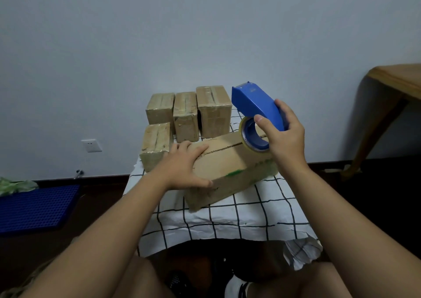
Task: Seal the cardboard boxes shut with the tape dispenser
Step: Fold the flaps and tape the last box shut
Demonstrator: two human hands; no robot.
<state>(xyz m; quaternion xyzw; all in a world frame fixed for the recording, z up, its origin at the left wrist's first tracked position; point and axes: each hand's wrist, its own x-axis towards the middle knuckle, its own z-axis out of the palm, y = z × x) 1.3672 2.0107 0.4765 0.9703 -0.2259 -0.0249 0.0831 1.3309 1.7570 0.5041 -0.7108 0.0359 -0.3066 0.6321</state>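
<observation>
The left hand lies flat on the big cardboard box, pinning its flaps, while the right hand grips the tape dispenser just above the untaped seam; next it probably must come down onto that seam.

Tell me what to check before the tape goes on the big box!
1. Flaps closed on the big box: ok, they lie flat with only a thin seam showing.
2. Box held steady: ok, the left hand presses flat on its top.
3. Tape dispenser in a firm grip: ok, the right hand curls round it.
4. Dispenser touching the box: not ok, it is raised above the far end of the seam.
5. Loose tape end ready: cannot tell.
6. Room to work: ok, the four small boxes stand behind, apart from the seam.
</observation>
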